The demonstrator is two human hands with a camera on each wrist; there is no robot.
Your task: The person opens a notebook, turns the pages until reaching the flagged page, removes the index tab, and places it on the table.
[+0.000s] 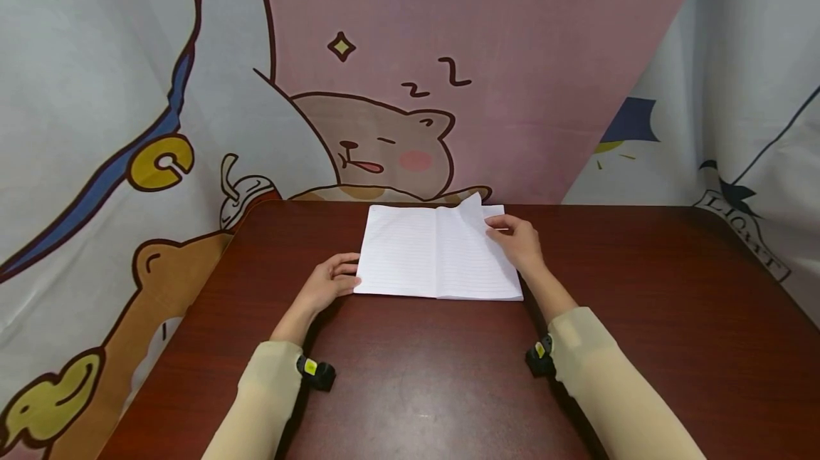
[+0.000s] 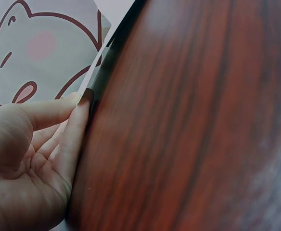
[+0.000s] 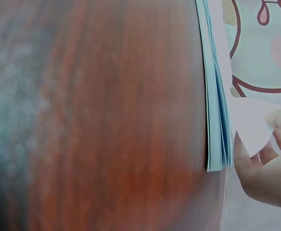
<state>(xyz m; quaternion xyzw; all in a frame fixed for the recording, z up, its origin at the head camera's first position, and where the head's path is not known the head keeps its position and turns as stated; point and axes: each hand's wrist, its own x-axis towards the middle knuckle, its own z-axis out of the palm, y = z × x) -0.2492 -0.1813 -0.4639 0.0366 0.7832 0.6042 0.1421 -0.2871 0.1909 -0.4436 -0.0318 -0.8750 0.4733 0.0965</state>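
Note:
An open lined notebook (image 1: pixel 400 250) lies on the dark wooden table with blank white pages showing. At its left edge, near the lower corner, my left hand (image 1: pixel 324 285) pinches the cover and pages between thumb and forefinger; the left wrist view shows this hand (image 2: pixel 39 149) at the thin edge. My right hand (image 1: pixel 520 241) is over the upper right side, holding a lifted page (image 1: pixel 470 212) whose top corner bends upward. In the right wrist view the thumb and fingers of that hand (image 3: pixel 270 168) pinch the curled page (image 3: pixel 256 122), beside the notebook's stacked sheets (image 3: pixel 216 115).
The brown table (image 1: pixel 410 374) stretches to both sides and in front of the notebook. A cartoon-printed cloth (image 1: pixel 512 54) hangs right behind the table's far edge. Small black cameras (image 1: pixel 316 372) are strapped to both wrists, under pale yellow sleeves.

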